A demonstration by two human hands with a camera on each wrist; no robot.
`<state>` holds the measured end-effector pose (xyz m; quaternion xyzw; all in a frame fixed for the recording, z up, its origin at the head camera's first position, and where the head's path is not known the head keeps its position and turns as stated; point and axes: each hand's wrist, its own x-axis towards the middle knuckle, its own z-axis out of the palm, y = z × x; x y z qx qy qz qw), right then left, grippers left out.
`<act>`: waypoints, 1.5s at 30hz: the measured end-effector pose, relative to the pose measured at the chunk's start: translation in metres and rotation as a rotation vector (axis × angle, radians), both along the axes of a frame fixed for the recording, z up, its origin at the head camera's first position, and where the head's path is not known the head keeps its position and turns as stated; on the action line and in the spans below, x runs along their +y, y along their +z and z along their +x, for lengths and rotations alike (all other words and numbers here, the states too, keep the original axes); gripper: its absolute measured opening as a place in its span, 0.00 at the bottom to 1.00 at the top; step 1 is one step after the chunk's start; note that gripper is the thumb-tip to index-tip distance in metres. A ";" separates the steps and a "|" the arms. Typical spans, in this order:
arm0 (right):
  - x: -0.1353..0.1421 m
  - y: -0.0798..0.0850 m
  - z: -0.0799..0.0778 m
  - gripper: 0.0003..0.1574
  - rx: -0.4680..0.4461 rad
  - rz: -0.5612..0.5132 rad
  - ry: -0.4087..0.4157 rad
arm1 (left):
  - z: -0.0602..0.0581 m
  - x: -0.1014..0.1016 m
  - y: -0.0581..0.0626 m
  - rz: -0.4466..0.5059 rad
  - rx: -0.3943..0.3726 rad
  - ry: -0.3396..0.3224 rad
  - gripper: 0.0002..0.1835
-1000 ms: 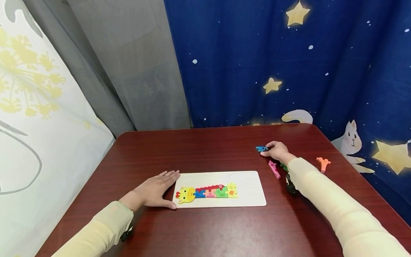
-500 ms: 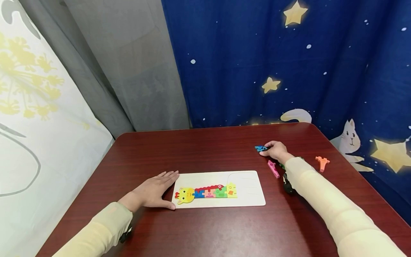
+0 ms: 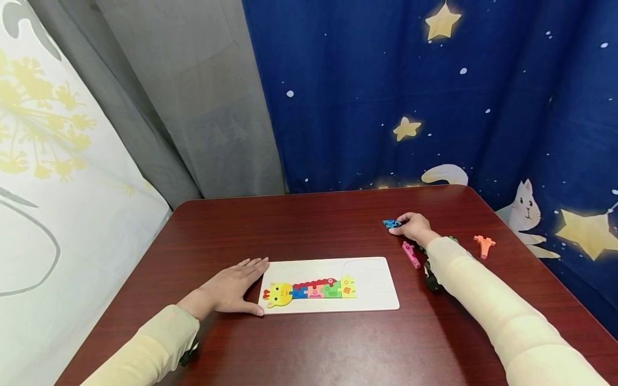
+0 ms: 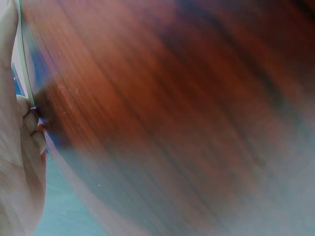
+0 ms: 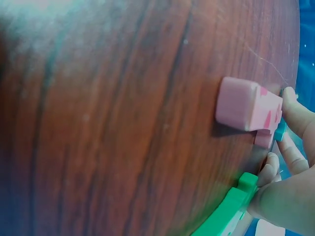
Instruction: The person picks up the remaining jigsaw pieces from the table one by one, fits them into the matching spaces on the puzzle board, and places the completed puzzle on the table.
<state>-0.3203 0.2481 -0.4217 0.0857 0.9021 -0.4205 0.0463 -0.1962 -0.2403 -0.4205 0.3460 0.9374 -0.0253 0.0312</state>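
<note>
My left hand lies with straight, spread fingers at the left edge of a white puzzle board, its thumb at the near corner. On the board sits a partly filled giraffe picture: a yellow head, blue, pink, green and yellow body pieces and a red mane. Bare outline lines show on its right part. At the far right of the table, my right hand pinches a blue puzzle piece between thumb and fingers. In the right wrist view that piece is mostly hidden behind a pink puzzle piece.
Just nearer than my right hand lies the pink piece, beside a green puzzle piece that my right arm partly covers in the head view. Farther right is an orange puzzle piece. The brown table ends at curtains behind.
The view shifts very slightly. Both hands stay in nearly the same places, the right one still at the blue puzzle piece.
</note>
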 end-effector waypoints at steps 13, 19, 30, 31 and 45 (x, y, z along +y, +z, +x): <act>-0.001 -0.001 -0.001 0.27 0.010 0.010 0.003 | 0.001 0.000 0.001 0.003 -0.005 -0.006 0.62; -0.001 0.000 0.000 0.26 0.011 0.006 0.007 | 0.001 -0.001 0.000 0.003 -0.006 -0.004 0.62; 0.002 0.001 0.001 0.28 0.008 -0.048 -0.007 | 0.002 0.000 -0.001 0.009 0.010 -0.020 0.62; 0.002 0.001 0.000 0.29 0.006 -0.053 -0.009 | 0.002 0.000 -0.001 0.005 0.011 -0.018 0.62; 0.004 0.003 0.001 0.27 0.034 -0.078 0.032 | 0.000 0.001 0.002 -0.010 -0.002 -0.012 0.62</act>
